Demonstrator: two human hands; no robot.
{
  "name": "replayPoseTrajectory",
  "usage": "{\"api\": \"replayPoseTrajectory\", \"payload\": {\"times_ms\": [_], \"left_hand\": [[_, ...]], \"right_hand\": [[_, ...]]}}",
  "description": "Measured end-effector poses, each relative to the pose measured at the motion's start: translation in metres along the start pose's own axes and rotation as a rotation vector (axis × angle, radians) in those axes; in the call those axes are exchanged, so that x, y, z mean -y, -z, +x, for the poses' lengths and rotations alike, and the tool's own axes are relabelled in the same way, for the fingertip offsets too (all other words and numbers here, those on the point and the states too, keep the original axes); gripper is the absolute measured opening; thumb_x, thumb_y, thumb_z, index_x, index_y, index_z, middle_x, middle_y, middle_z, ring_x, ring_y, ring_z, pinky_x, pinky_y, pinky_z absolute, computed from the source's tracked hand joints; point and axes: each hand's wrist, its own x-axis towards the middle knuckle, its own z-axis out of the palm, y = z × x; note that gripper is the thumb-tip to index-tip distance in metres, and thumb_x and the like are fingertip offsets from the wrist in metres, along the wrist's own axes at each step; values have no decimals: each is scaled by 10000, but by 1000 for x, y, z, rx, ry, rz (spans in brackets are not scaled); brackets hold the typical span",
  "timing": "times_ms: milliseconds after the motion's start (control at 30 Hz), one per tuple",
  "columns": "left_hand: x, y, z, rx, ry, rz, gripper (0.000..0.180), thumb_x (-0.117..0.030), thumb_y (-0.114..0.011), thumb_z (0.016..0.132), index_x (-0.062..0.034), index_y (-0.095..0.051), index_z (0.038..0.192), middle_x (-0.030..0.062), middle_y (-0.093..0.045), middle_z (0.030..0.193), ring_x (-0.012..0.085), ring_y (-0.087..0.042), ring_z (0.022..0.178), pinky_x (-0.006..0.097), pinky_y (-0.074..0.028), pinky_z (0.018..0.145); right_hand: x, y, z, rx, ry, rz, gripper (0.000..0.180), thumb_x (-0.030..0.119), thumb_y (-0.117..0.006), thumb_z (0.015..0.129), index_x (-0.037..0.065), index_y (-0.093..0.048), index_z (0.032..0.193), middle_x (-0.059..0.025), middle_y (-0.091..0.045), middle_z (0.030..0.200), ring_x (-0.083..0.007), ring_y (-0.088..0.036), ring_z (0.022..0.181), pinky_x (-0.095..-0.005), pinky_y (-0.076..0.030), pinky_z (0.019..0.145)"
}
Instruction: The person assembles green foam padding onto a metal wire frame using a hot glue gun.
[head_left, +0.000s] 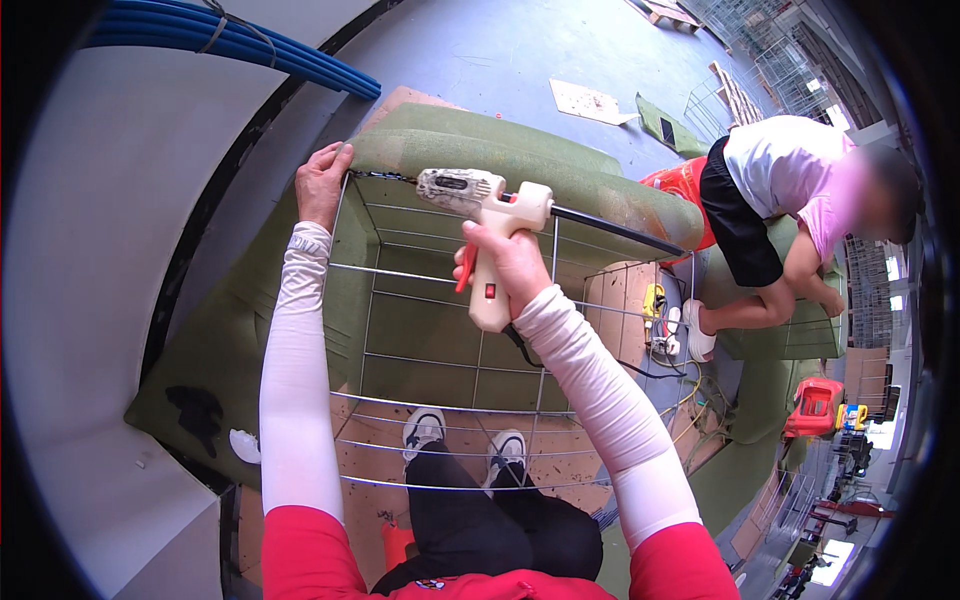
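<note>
My right hand (515, 262) fingers are clamped round the glue gun (485, 225); at ten o'clock, my left hand (322, 185) fingers grip the green-covered wire frame (450, 350).

We see a bright scene in even daylight, with soft and short shadows under the wire frame (450, 340) and no strong glare, only a pale washed-out area at the far right edge. The fisheye lens bends straight lines strongly toward the rim, and the corners fall into a black vignette. The centre is sharp, while the outer parts look a little soft.
</note>
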Motion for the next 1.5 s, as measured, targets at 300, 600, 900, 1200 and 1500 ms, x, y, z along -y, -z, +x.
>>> {"api": "replayPoseTrajectory", "payload": {"times_ms": [300, 600, 900, 1200, 1500], "left_hand": [[4, 2, -3, -2, -22, -8, 317, -257, -658, 835, 33, -670, 963, 120, -616, 1101, 159, -567, 971, 257, -427, 851], [9, 3, 0, -12, 16, -66, 304, -260, -666, 821, 24, -682, 930, 150, -629, 1071, 203, -572, 1014, 285, -418, 875], [11, 2, 2, 2, 40, -90, 329, -239, -660, 840, 52, -654, 993, 88, -616, 1093, 127, -569, 926, 232, -444, 820], [5, 2, -3, 9, 45, -93, 315, -278, -658, 830, 15, -683, 943, 147, -621, 1094, 193, -567, 1016, 281, -419, 869], [4, 3, -1, -3, 30, -76, 314, -278, -662, 827, 10, -683, 950, 143, -618, 1103, 193, -567, 1017, 281, -419, 872]], "right_hand": [[-2, -15, 8, 34, -15, -4, 209, 194, -605, 827, 25, -501, 894, -103, -593, 685, -196, -606, 552, -297, -492, 469], [6, 45, -23, -62, 26, -57, 209, 218, -614, 839, 38, -518, 887, -89, -603, 693, -182, -616, 567, -276, -490, 476], [7, 88, -53, -172, 5, -105, 209, 224, -587, 858, 36, -523, 923, -76, -602, 687, -166, -606, 546, -264, -484, 475], [11, 82, -48, -129, 50, -76, 231, 239, -606, 846, 35, -524, 917, -76, -603, 683, -166, -604, 541, -270, -484, 479], [13, 89, -49, -131, 42, -91, 230, 238, -607, 846, 35, -525, 915, -75, -603, 678, -162, -606, 536, -259, -479, 464]]}}
